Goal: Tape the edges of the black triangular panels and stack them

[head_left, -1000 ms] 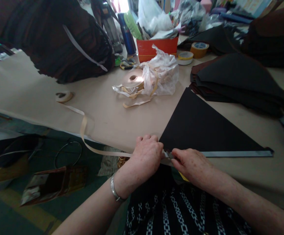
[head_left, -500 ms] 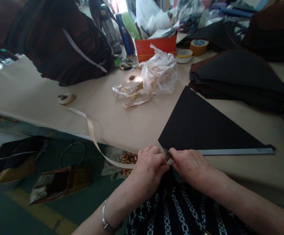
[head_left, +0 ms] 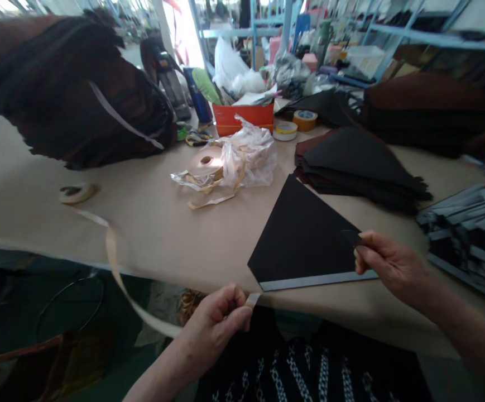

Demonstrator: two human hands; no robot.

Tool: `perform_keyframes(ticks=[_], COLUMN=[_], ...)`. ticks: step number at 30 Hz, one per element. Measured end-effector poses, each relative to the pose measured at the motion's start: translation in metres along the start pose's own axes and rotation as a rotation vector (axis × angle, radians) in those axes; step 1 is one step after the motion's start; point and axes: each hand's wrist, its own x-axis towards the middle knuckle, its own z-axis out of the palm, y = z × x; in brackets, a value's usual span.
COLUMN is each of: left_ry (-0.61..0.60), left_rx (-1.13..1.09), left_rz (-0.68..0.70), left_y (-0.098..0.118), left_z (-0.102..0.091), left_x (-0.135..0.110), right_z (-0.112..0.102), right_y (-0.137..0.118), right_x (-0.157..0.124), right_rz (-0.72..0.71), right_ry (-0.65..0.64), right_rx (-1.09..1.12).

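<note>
My left hand (head_left: 221,315) is at the table's front edge, thumb and finger closed on the free end of a pale tape (head_left: 119,268). The tape hangs in a loop below the edge and runs back to a small roll (head_left: 78,193) on the table. A black, roughly triangular panel (head_left: 303,234) lies flat, with a light grey strip (head_left: 309,281) along its near edge. Over the panel's right part, my right hand (head_left: 387,265) pinches a small, thin, dark flat piece (head_left: 351,238), whose kind I cannot make out.
Behind the panel lies a stack of dark panels (head_left: 351,162). A big dark pile (head_left: 78,100) stands at left. Between them are a larger tape roll (head_left: 205,161), a plastic bag (head_left: 254,153) and a red box (head_left: 242,118). Black-and-white pieces (head_left: 472,229) lie at right.
My hands, close together half a second ago, are now apart. The right has moved right over the panel with the dark piece. The left still holds the tape end. The view has tilted up.
</note>
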Motion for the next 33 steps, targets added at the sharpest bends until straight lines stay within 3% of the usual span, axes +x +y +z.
perform_keyframes(ticks=[3, 5, 8, 11, 14, 20, 27, 30, 33], left_ry=[-0.009, 0.010, 0.090, 0.141, 0.142, 0.095, 0.106, 0.034, -0.043], left_rx=[-0.011, 0.016, 0.100, 0.174, 0.249, 0.411, 0.470, 0.433, 0.393], left_rz=[0.038, 0.080, 0.122, 0.121, 0.131, 0.144, 0.177, 0.153, 0.118], left_y=[0.002, 0.006, 0.011, 0.015, 0.017, 0.016, 0.014, 0.025, 0.033], left_z=[0.006, 0.009, 0.008, 0.007, 0.008, 0.016, 0.016, 0.016, 0.020], left_x=[0.018, 0.029, 0.043, 0.055, 0.064, 0.073, 0.077, 0.072, 0.069], right_z=[-0.028, -0.037, -0.034, -0.024, -0.021, -0.027, -0.031, -0.037, -0.037], right_y=[0.042, 0.062, 0.075, 0.076, 0.077, 0.077, 0.062, 0.064, 0.070], right_x=[0.019, 0.033, 0.048, 0.051, 0.039, 0.018, 0.021, -0.005, -0.050], right_rz=[0.132, 0.228, 0.333, 0.331, 0.309, 0.375, 0.321, 0.323, 0.356], right_ry=[0.109, 0.110, 0.081, -0.032, -0.125, -0.019, -0.199, -0.301, -0.271], right_rx=[-0.193, -0.315, -0.434, -0.439, -0.411, -0.460, -0.481, -0.336, -0.229])
